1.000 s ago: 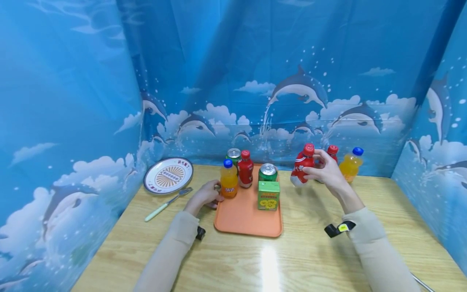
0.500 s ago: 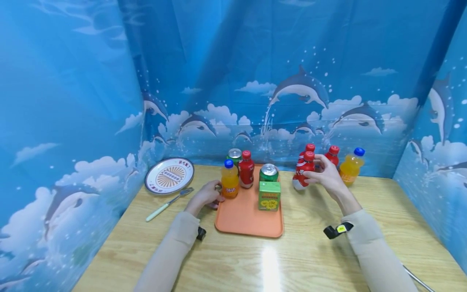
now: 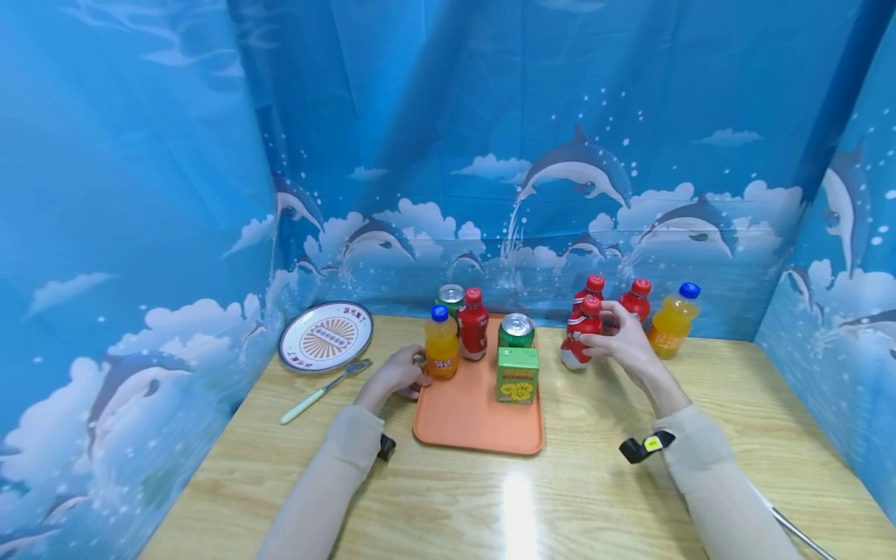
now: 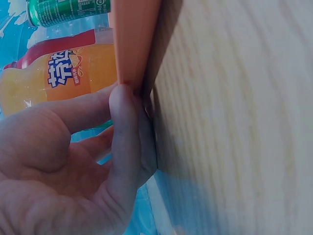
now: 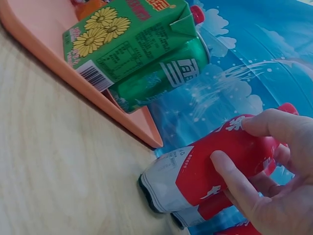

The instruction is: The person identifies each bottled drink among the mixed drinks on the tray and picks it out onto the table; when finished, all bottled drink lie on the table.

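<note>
In the head view my right hand [image 3: 626, 342] grips a red-and-white drink bottle [image 3: 577, 338] with thumb and fingers round its upper part. Close behind stands a second red bottle [image 3: 595, 284], largely covered by the first. A third red bottle [image 3: 639, 294] is partly hidden by the hand. My left hand [image 3: 397, 373] pinches the left edge of the orange tray [image 3: 469, 424]; in the left wrist view its fingertips [image 4: 124, 98] meet the rim. On the tray, an orange-drink bottle [image 3: 441, 346] stands nearest that hand, beside another red bottle [image 3: 473, 327].
The tray also bears a green juice carton [image 3: 516, 377] and two green cans, one in front [image 3: 516, 330] and one at the back left [image 3: 450, 298]. A plate [image 3: 325, 336] and a fork [image 3: 325, 393] lie left. Another orange-drink bottle [image 3: 674, 320] stands right; a metal rod [image 3: 801, 534] lies lower right.
My right hand has brought the red bottle down and a little nearer to me, so the red bottle behind it shows. The left hand keeps its place at the tray.
</note>
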Demonstrator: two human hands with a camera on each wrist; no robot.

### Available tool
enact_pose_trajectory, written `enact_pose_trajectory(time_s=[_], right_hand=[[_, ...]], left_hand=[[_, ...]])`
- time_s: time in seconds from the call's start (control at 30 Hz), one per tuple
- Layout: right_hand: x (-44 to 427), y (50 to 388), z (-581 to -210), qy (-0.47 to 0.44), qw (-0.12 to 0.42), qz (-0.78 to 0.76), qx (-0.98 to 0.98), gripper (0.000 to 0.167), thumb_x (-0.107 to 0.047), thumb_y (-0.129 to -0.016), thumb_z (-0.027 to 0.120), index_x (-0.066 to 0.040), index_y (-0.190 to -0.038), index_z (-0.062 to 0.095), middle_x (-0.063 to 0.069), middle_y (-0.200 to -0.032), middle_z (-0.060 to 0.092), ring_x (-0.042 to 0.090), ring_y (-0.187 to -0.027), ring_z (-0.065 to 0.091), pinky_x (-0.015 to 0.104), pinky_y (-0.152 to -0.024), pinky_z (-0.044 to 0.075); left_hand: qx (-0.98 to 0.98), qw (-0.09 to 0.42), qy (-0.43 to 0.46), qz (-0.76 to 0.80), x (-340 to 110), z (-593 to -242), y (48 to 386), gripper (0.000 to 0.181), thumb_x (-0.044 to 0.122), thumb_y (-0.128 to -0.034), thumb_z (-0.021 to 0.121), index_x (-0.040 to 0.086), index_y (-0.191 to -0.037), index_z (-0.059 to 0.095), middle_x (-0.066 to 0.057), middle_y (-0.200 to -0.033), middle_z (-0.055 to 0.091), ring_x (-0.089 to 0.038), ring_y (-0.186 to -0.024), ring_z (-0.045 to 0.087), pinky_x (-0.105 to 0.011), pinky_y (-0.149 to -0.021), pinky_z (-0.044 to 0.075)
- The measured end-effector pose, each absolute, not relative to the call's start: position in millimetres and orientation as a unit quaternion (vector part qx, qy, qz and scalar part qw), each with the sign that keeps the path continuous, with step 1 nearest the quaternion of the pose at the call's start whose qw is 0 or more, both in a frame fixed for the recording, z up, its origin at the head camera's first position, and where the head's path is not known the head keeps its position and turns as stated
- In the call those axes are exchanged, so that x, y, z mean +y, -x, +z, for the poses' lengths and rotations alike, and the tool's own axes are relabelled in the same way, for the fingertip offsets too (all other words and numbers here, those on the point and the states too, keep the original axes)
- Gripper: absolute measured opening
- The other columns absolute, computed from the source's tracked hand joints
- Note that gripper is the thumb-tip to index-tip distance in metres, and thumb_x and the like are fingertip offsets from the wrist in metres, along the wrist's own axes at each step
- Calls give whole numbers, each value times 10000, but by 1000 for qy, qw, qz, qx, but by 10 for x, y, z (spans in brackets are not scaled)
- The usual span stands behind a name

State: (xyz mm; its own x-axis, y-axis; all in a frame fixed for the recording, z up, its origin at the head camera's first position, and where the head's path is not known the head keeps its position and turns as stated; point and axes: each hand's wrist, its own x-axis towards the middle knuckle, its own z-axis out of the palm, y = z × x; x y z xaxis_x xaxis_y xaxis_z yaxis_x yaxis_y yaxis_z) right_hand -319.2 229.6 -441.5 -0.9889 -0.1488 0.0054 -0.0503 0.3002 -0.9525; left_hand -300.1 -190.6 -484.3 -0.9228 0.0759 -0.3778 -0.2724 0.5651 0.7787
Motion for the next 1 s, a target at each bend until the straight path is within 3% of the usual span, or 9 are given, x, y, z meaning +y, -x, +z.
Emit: enact_pose_trajectory(time_s=[0.23, 0.3, 0.4, 0.53, 0.67, 0.8, 1.0], right_hand=[[2248, 3145, -4429, 65, 34, -570, 818, 753, -87, -969, 712, -20, -1581, 279, 311, -1615, 305, 424, -1284, 505, 301, -799, 673], [2238, 3131, -4430, 70, 28, -554, 829, 740, -101, -983, 698, -19, -1582, 271, 313, -1603, 326, 439, -1298, 506, 349, -822, 678], [2237, 3123, -4452, 83, 11, -508, 857, 720, -139, -1005, 681, -15, -1581, 268, 317, -1586, 366, 476, -1356, 482, 496, -972, 642], [2235, 3118, -4482, 95, -14, -459, 883, 704, -154, -1016, 665, -6, -1582, 274, 323, -1581, 393, 503, -1427, 438, 651, -1182, 449], [2232, 3066, -4479, 92, -31, -446, 890, 723, -200, -1024, 661, 16, -1595, 273, 327, -1585, 386, 503, -1411, 437, 664, -1193, 426], [2187, 2962, -4446, 84, -96, -444, 887, 737, -266, -1032, 668, 22, -1597, 291, 327, -1544, 400, 486, -1367, 447, 655, -1127, 465], [1934, 2789, -4329, 74, -270, -428, 859, 647, -211, -988, 727, -38, -1544, 447, 238, -1508, 453, 396, -1344, 437, 562, -1070, 431]], left_hand=[[867, 187, 60, 458, -1903, -4834, 3000, 547, -7, -955, 677, 74, -1471, 514, -162, -1086, 654, -153, -660, 613, -213, -513, 558], [867, 189, 61, 457, -1900, -4832, 3000, 550, -6, -956, 679, 74, -1473, 513, -166, -1091, 654, -156, -662, 613, -216, -517, 562], [867, 189, 61, 456, -1897, -4834, 3001, 556, -5, -951, 683, 71, -1476, 513, -189, -1143, 658, -154, -648, 608, -217, -518, 565], [868, 184, 61, 456, -1890, -4834, 2998, 567, -9, -940, 689, 65, -1475, 516, -221, -1269, 641, -150, -613, 595, -217, -511, 563], [869, 183, 60, 455, -1881, -4837, 2989, 570, -6, -941, 688, 64, -1480, 515, -230, -1358, 613, -149, -608, 593, -217, -511, 562], [867, 184, 59, 460, -1880, -4825, 2979, 571, -12, -935, 688, 62, -1475, 518, -235, -1382, 599, -153, -615, 596, -219, -512, 564], [864, 189, 64, 463, -1889, -4808, 2982, 592, -16, -950, 674, 69, -1508, 497, -230, -1324, 634, -167, -695, 625, -218, -529, 570]])
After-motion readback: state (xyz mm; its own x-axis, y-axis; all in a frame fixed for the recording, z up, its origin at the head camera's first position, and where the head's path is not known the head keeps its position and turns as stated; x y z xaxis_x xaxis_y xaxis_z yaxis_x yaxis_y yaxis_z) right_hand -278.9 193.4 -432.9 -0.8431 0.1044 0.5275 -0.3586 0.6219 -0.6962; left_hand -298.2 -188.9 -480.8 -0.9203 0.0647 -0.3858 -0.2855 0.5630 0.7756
